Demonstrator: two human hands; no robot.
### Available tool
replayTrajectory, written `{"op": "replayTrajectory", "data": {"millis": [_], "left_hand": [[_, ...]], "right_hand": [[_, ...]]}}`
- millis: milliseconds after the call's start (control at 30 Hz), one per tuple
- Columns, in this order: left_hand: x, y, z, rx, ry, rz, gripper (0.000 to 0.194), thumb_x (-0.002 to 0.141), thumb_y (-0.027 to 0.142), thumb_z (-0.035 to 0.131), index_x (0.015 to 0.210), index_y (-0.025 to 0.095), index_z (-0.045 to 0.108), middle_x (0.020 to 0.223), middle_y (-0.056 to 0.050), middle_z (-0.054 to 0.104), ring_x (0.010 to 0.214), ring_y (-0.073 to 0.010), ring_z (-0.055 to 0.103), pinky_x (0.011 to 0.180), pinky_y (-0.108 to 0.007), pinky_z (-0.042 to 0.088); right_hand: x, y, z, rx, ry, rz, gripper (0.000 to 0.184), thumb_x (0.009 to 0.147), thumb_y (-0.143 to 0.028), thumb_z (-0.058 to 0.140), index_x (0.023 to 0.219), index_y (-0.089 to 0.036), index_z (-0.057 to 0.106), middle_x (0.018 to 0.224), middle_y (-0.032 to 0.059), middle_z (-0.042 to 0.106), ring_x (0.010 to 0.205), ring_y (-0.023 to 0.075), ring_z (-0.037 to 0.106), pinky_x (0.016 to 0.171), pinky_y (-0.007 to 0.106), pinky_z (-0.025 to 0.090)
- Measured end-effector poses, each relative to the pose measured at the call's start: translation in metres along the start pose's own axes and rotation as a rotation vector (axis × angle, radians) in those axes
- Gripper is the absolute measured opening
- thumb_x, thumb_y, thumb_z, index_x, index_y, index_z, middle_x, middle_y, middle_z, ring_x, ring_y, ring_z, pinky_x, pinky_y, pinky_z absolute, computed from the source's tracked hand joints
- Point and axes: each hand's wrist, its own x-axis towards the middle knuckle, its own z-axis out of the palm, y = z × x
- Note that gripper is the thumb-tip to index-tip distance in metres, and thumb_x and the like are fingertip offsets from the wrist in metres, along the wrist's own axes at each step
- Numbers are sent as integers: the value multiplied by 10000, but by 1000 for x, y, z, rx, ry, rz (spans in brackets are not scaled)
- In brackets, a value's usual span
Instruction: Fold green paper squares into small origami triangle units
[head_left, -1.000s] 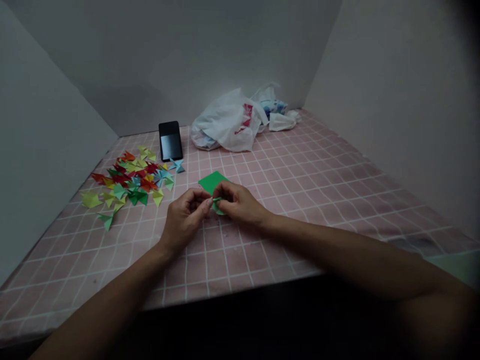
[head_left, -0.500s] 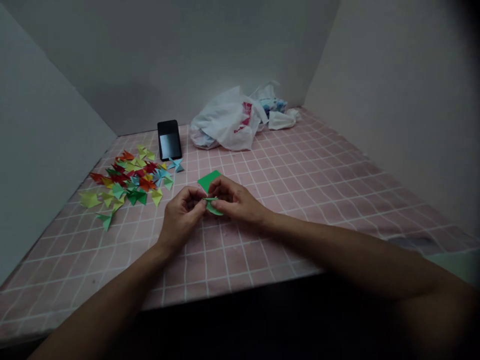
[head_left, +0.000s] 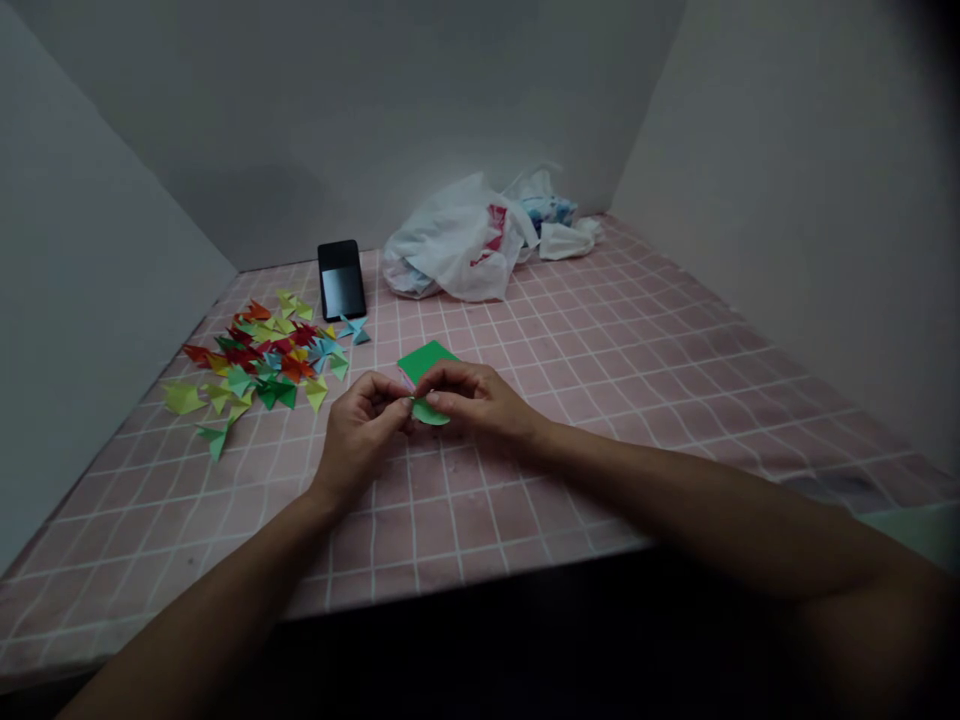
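Note:
Between my two hands is a small piece of green paper [head_left: 430,412], partly covered by the fingers. My left hand [head_left: 367,415] pinches its left end between thumb and forefinger. From the other side, my right hand [head_left: 476,402] presses the thumb and fingers together on the same piece. Just behind the fingers, flat on the cloth, lies darker green square paper [head_left: 427,358], its near part hidden by my right hand. Folded paper pieces [head_left: 277,355] in red, yellow, green and blue are heaped to the left of my hands.
A black phone [head_left: 341,282] leans upright near the back wall. Right of it sit a white plastic bag [head_left: 457,240] with red print and another crumpled bag [head_left: 566,240]. A pink checked cloth [head_left: 600,350] covers the table, and walls enclose three sides.
My fingers have shifted slightly on the small green paper, which now shows a flatter, wider face below the right thumb. The folded pieces, phone and bags stay in place.

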Motion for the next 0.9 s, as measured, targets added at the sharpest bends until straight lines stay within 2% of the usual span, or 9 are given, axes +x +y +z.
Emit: {"op": "replayTrajectory", "data": {"millis": [200, 433, 633, 800, 900], "left_hand": [[-1, 2, 0, -75, -15, -21, 117, 745, 205, 733, 845, 181, 677, 770, 29, 667, 561, -86, 632, 560, -216, 543], [-3, 5, 1, -3, -7, -1, 97, 755, 220, 723, 829, 177, 677, 693, 36, 661, 559, -98, 636, 576, -224, 551], [-1, 3, 0, 24, -36, 15, 136, 789, 280, 736, 838, 173, 668, 711, 22, 665, 568, -105, 647, 573, -232, 555], [0, 1, 0, 47, -43, 35, 124, 795, 255, 735, 839, 172, 654, 717, 24, 658, 584, -103, 654, 577, -223, 549], [0, -2, -1, 106, -22, 76, 110, 798, 239, 728, 851, 178, 654, 730, 21, 665, 591, -107, 659, 578, -225, 543]], "right_hand": [[0, 0, -1, 46, -2, 36, 151, 829, -337, 673, 874, -193, 683, 796, 5, 661, 728, 136, 616, 673, 275, 510], [-2, 1, 3, 219, 30, 147, 164, 805, -335, 716, 876, -192, 676, 816, 13, 661, 752, 147, 641, 665, 278, 546], [0, 2, 0, 135, 39, 91, 152, 812, -335, 709, 845, -189, 684, 780, 10, 652, 736, 142, 611, 666, 280, 527], [1, 3, -1, 72, 45, 62, 173, 811, -342, 711, 848, -176, 679, 782, 8, 648, 726, 130, 584, 667, 271, 475], [0, 3, 0, 108, 47, 73, 171, 792, -325, 721, 860, -180, 660, 793, 4, 636, 728, 128, 573, 660, 265, 459]]}}
